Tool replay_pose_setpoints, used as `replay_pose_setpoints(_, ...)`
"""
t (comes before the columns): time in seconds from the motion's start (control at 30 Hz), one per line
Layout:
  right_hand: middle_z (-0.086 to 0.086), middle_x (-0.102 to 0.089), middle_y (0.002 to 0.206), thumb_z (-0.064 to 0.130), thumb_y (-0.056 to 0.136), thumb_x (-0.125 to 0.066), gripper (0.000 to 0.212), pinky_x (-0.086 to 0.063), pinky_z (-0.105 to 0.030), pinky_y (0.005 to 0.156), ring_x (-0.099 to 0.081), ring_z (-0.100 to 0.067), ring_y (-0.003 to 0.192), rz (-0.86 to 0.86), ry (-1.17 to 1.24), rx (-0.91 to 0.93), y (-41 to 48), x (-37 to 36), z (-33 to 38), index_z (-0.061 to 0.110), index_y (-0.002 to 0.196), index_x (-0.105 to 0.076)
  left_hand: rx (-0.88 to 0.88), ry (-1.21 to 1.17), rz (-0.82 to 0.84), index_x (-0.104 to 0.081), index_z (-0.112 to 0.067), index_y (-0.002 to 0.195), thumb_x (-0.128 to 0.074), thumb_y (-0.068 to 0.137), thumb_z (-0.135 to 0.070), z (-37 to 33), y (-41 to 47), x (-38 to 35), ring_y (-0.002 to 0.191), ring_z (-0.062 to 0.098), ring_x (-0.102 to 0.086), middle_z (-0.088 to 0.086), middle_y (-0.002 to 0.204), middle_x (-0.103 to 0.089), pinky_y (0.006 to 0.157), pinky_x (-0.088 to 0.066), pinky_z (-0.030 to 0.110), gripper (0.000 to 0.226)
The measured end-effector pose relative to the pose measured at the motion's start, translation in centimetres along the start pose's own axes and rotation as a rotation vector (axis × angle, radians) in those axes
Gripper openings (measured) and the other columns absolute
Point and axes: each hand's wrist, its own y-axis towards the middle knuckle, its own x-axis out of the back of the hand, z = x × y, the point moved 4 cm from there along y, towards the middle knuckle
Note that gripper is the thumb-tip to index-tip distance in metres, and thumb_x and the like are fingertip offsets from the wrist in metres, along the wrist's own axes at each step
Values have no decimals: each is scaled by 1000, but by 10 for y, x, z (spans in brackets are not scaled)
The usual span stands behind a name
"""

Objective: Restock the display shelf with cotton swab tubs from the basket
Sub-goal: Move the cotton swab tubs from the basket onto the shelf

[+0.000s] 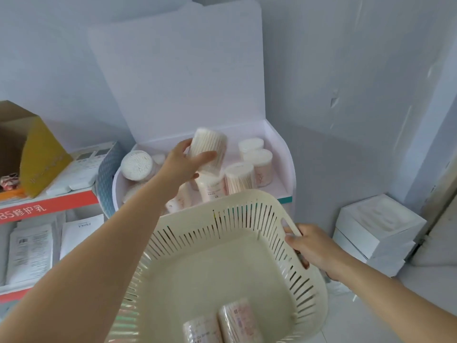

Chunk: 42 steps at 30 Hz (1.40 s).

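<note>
My left hand grips a clear cotton swab tub, tilted, above the white display shelf. Several swab tubs stand or lie on that shelf, among them one at the left showing its round end and upright ones at the right. My right hand holds the right handle of a cream slotted basket, which is tipped toward me just below the shelf. Two swab tubs lie in the basket's near end.
A tall white back panel rises behind the shelf. To the left stands a red-edged rack with boxes and leaflets. White boxes are stacked on the floor at the right, by the wall.
</note>
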Motion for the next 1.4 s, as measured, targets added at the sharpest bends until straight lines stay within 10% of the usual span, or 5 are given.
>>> replay_pose_setpoints(0.47, -7, -55, 69, 24, 91, -48, 25, -37, -29, 59, -47, -19, 59, 11, -94, -12, 13, 2, -6, 2, 82, -55, -476, 942, -72, -41, -16, 120, -78, 63, -19, -28, 67, -50, 110, 35, -42, 11, 123, -39, 86, -36, 32, 69)
replay_pose_setpoints(0.93, -3, -49, 60, 26, 91, -51, 23, -36, -33, 60, -43, -21, 57, -38, -27, -57, 7, -7, -5, 12, 72, -53, -305, 896, 251, -29, -25, 146, -46, 94, -44, 23, 95, -87, 139, 27, -29, 4, 151, -35, 112, -27, 44, 58)
replay_pose_setpoints(1.1, -5, -54, 65, 23, 90, -51, 18, -38, -32, 63, -48, -20, 59, -49, -28, -70, 2, -13, -1, 10, 80, -57, -508, 811, 109, -40, -21, 141, -46, 95, -43, 10, 72, -80, 138, 27, -27, 5, 148, -39, 113, -25, 44, 51)
replay_pose_setpoints(1.23, -9, -63, 77, 25, 91, -50, 24, -39, -31, 64, -54, -21, 64, -66, -24, -65, -1, -15, 2, 5, 93, -62, -885, 607, -47, -61, -11, 108, -51, 93, -38, -15, 2, -80, 96, 20, -50, 7, 103, -54, 82, -36, 22, 33)
replay_pose_setpoints(1.4, -18, -71, 90, 24, 90, -51, 19, -44, -33, 66, -59, -24, 67, -99, -16, -41, -9, -14, 4, 11, 89, -65, -740, 779, 652, -60, -22, 80, -47, 81, -63, 26, -94, -101, 65, 8, -52, -10, 72, -56, 64, -45, 25, 43)
